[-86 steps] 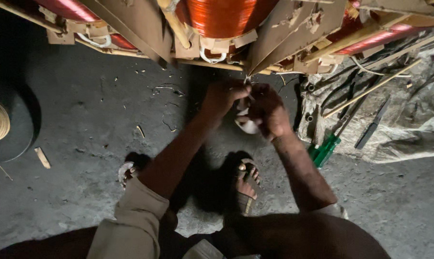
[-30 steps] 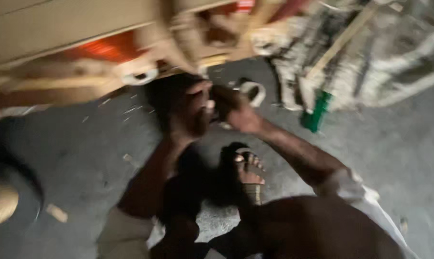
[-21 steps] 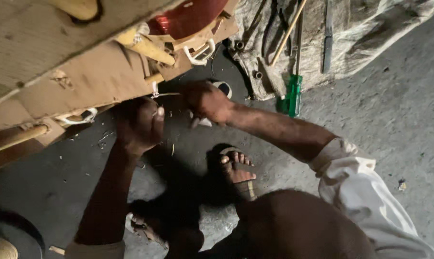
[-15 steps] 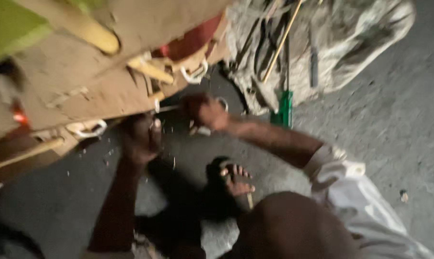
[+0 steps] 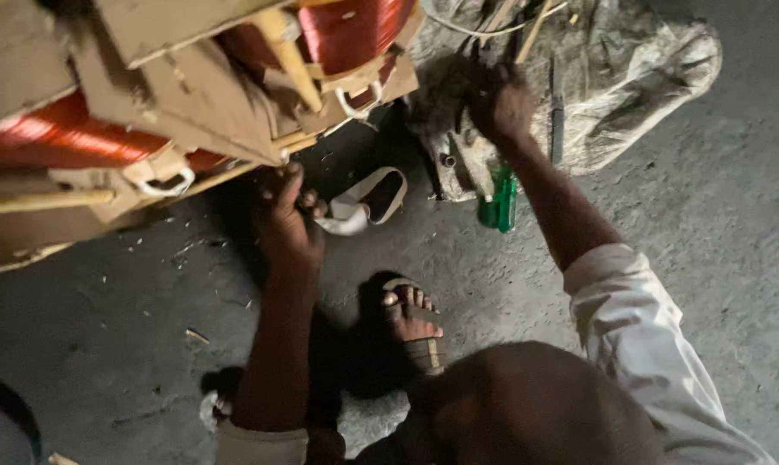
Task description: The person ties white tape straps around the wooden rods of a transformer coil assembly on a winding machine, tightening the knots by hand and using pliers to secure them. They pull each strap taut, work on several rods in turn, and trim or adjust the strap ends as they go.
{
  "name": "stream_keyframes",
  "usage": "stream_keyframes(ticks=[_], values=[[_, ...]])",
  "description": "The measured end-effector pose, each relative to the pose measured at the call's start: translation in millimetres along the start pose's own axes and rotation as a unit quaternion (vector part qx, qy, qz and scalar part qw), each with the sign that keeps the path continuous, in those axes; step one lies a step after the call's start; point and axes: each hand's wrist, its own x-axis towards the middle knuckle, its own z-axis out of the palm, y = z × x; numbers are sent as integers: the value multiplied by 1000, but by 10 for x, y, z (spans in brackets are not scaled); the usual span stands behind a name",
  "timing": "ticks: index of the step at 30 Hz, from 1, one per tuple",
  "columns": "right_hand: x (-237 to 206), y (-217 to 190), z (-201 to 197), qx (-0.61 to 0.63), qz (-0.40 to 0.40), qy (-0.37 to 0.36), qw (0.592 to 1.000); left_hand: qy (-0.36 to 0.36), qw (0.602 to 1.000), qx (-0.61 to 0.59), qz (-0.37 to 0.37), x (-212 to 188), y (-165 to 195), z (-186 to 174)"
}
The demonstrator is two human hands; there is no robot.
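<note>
The floor (image 5: 148,301) is grey, rough concrete, dim, with small chips and scraps on it. On the left above it hangs a big wooden and cardboard frame (image 5: 123,86) that carries coils of red-orange copper wire (image 5: 62,138), with pale loops of tape at its lower edge.

My left hand (image 5: 288,226) is up at the lower edge of this frame, the fingers curled closed around something small there; I cannot tell what it pinches, perhaps a wire end. Just beside it, on the floor, lies a roll of pale tape (image 5: 368,198).

Lower in the middle I see my foot in a sandal (image 5: 414,325).

To the right, my right hand (image 5: 500,108) reaches into a dirty cloth bundle of tools (image 5: 630,77), fingers bent down among the handles. If it already grips one, I cannot tell. A green-handled screwdriver (image 5: 498,200) lies just below the wrist, not touched.

I judge the step is holding the winding in place while fetching a tool. The next move asks for a firm choice of one handle, without letting the left hand slip.
</note>
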Motion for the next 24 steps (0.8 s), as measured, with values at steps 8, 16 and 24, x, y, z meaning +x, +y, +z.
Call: stream_keyframes(ticks=[8, 16, 24], values=[[280, 526, 420, -36, 193, -235, 952, 4, 901, 392, 184, 122, 76, -227], [102, 665, 49, 297, 274, -61, 913, -22, 771, 540, 336, 106, 95, -90], [-559, -857, -615, 371, 24, -160, 914, -41, 618, 652, 438, 130, 167, -42]])
